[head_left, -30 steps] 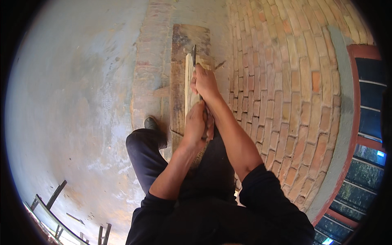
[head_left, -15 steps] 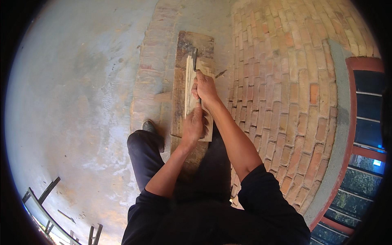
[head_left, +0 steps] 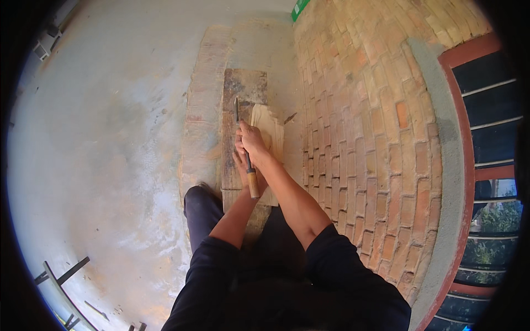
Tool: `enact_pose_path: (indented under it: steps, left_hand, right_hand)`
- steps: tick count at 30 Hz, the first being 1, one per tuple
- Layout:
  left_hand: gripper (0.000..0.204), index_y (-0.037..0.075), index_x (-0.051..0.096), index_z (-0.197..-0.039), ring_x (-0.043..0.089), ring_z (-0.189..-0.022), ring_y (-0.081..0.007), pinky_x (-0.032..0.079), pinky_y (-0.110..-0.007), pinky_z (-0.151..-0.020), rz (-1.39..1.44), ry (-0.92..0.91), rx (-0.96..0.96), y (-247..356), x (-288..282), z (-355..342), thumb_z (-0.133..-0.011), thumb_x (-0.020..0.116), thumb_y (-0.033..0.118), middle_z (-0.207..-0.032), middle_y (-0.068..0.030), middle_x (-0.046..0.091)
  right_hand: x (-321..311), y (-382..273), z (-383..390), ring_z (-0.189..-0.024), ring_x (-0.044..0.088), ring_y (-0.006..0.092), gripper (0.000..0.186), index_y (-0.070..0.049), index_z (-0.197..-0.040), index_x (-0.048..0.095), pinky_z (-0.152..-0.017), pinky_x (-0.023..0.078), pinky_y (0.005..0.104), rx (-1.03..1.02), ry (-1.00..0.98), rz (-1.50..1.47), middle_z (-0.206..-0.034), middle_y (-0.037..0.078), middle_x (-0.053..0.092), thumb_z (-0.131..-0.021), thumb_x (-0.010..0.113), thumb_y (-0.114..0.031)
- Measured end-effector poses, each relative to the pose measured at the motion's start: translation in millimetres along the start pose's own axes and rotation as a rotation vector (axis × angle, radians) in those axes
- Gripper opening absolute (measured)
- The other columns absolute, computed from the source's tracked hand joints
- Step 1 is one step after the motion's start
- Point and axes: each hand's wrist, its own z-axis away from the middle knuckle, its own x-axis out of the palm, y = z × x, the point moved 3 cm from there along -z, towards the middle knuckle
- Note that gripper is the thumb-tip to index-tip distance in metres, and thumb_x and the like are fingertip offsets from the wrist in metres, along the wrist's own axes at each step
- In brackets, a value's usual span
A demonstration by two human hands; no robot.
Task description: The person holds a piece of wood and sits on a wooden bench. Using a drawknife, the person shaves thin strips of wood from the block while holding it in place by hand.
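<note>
Lowered since before, right hand [head_left: 253, 141] grip closes around chisel [head_left: 246, 157] over pale board [head_left: 269, 132].

Small green sign [head_left: 300, 7] atop the brick wall [head_left: 364, 110].

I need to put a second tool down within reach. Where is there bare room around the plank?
Bare concrete floor spreads wide left of the brick strip. The dark plank's far end, beyond the chisel tip, is free. It is crowded mid-plank, where the right hand, left hand and pale board meet; the brick wall closes the right.
</note>
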Motion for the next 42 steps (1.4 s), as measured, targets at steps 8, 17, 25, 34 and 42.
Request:
enact_pose_path:
  steps: [8,17,25,34,42]
  left_hand:
    - [0.084,0.008,0.027,-0.161,0.031,-0.144,-0.0486,0.026,-0.052,-0.121,0.201,0.174,-0.123,5,-1,43,-0.092,0.06,0.042,-0.166,-0.0293,0.016]
    - [0.109,0.008,0.035,-0.157,0.044,-0.132,-0.0501,0.044,-0.052,-0.107,0.21,0.205,-0.211,17,-36,76,-0.069,0.086,0.045,-0.164,-0.032,0.018]
    - [0.114,0.001,0.033,-0.156,0.052,-0.124,-0.0454,0.045,-0.049,-0.106,0.111,0.095,-0.226,16,-57,49,-0.073,0.082,0.061,-0.163,-0.0305,0.024]
    - [0.082,-0.002,0.056,-0.132,0.057,-0.113,-0.0403,0.045,-0.05,-0.098,0.088,0.293,0.15,-53,-19,152,-0.082,0.074,0.06,-0.123,-0.0209,0.06]
    - [0.047,0.007,0.073,-0.097,0.063,-0.098,-0.0366,0.047,-0.049,-0.085,-0.039,0.233,0.02,-68,-8,161,-0.085,0.073,0.052,-0.1,-0.0153,0.069]
  right_hand:
    - [-59,0,118,-0.038,0.034,0.0111,0.051,-0.018,-0.067,0.034,-0.034,0.025,0.0282,-0.108,-0.016,-0.08,-0.053,0.0,0.038,-0.109,0.044,-0.044]
    - [-193,56,284,-0.034,0.033,0.0142,0.046,-0.016,-0.072,0.036,-0.033,0.029,0.0295,-0.132,0.174,-0.054,-0.048,0.002,0.037,-0.111,0.037,-0.04]
    - [-235,138,381,-0.035,0.032,0.018,0.045,-0.016,-0.073,0.039,-0.036,0.027,0.0327,0.01,0.293,-0.117,-0.045,0.004,0.034,-0.11,0.037,-0.041]
    - [-245,165,391,-0.036,0.037,0.0185,0.048,-0.015,-0.07,0.039,-0.039,0.03,0.033,0.025,0.235,-0.168,-0.046,0.005,0.037,-0.108,0.04,-0.045]
    - [-237,166,399,-0.036,0.037,0.0176,0.049,-0.015,-0.067,0.037,-0.039,0.034,0.0334,-0.01,0.194,-0.157,-0.047,0.005,0.037,-0.107,0.04,-0.044]
